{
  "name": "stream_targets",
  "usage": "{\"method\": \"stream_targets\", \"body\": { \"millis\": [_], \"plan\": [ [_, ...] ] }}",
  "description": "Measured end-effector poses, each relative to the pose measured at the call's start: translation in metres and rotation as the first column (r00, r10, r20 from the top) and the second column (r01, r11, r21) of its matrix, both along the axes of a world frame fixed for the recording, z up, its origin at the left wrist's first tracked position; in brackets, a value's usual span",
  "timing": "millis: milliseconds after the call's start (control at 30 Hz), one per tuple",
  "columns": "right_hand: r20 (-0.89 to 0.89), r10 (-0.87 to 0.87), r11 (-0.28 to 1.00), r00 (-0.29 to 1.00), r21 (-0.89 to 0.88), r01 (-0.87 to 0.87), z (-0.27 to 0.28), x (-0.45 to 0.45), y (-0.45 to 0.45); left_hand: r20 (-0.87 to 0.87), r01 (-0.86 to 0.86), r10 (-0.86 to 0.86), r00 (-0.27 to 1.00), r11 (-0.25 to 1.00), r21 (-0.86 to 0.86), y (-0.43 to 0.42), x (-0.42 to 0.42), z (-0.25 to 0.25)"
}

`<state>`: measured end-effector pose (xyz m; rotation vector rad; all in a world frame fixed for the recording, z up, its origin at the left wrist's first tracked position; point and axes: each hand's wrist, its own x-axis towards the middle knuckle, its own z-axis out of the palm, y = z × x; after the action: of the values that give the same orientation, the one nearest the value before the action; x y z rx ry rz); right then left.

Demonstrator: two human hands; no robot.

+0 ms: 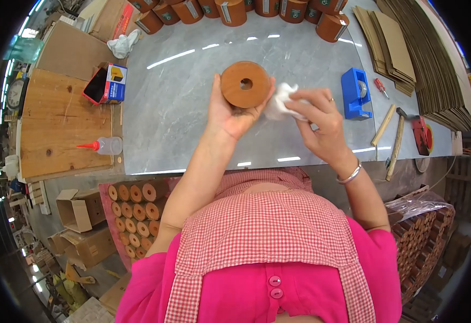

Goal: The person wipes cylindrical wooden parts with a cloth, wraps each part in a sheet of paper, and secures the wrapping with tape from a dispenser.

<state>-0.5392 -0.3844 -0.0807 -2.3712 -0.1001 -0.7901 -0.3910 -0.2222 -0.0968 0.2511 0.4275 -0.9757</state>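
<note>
Above the grey tabletop (181, 107), my left hand (233, 121) grips a round brown wooden piece (234, 92) from below and the sides. A dark hole sits in the middle of its flat face, which is turned up toward me. Just to its right, my right hand (321, 121) pinches a crumpled white cloth (284, 99) between thumb and fingers. The cloth is close to the wooden piece's right side; it is slightly blurred, and I cannot tell whether the two touch.
Brown wooden cylinders (233, 12) line the table's far edge. On the right are a blue tape dispenser (357, 94), a screwdriver (381, 88), a hammer (396, 142) and stacked cardboard (435, 70). A red-tipped bottle (109, 145) and an open box (106, 83) lie left.
</note>
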Motion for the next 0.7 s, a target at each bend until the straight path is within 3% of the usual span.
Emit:
{"method": "stream_targets", "body": {
  "millis": [67, 133, 167, 233, 367, 433, 500, 567, 600, 667, 700],
  "plan": [
    [0.198, -0.08, 0.992, 0.977, 0.111, 0.058, 0.023, 0.022, 0.021, 0.025, 0.024, -0.022, 0.999, 0.997, -0.076, -0.009, 0.003, -0.004],
    [0.23, 0.008, 0.995, 0.973, 0.093, -0.03, 0.019, 0.04, 0.045, -0.01, 0.064, -0.067, 0.998, 0.98, -0.187, -0.006, 0.0, -0.022],
    [0.247, 0.055, 0.994, 0.967, 0.08, -0.077, 0.014, 0.044, 0.051, 0.307, 0.156, -0.084, 0.948, 0.963, -0.218, -0.006, 0.005, -0.045],
    [0.176, 0.142, 0.988, 0.974, 0.026, -0.149, 0.004, 0.037, 0.051, 0.264, 0.173, -0.147, 0.953, 0.982, -0.079, -0.006, 0.002, -0.032],
    [0.08, 0.201, 0.98, 0.976, -0.002, -0.201, -0.017, 0.024, 0.033, 0.133, 0.012, -0.013, 0.991, 1.0, 0.011, 0.007, -0.005, -0.021],
    [-0.051, -0.058, 0.998, 0.997, -0.027, 0.057, -0.026, 0.014, 0.016, -0.035, -0.093, 0.094, 0.995, 0.995, 0.039, 0.005, -0.004, -0.023],
    [0.019, -0.124, 0.992, 0.992, 0.035, 0.123, -0.021, 0.015, 0.014, -0.038, -0.194, 0.195, 0.98, 0.981, 0.029, -0.003, -0.007, -0.027],
    [0.058, 0.032, 0.997, 0.998, -0.073, -0.028, 0.007, 0.02, 0.032, -0.038, -0.189, 0.189, 0.981, 0.982, 0.018, -0.017, -0.011, -0.034],
    [0.071, 0.112, 0.98, 0.991, -0.176, -0.098, 0.013, 0.03, 0.04, -0.139, -0.06, 0.062, 0.988, 0.998, 0.018, -0.013, -0.011, -0.013],
    [0.069, 0.191, 0.953, 0.979, -0.25, -0.168, 0.016, 0.055, 0.053, -0.074, -0.106, 0.101, 0.992, 0.992, -0.069, -0.032, -0.016, -0.051],
    [0.049, 0.201, 0.94, 0.978, -0.292, -0.178, 0.017, 0.061, 0.055, -0.111, -0.127, 0.117, 0.987, 0.988, -0.092, -0.02, -0.026, -0.03]
  ]
}}
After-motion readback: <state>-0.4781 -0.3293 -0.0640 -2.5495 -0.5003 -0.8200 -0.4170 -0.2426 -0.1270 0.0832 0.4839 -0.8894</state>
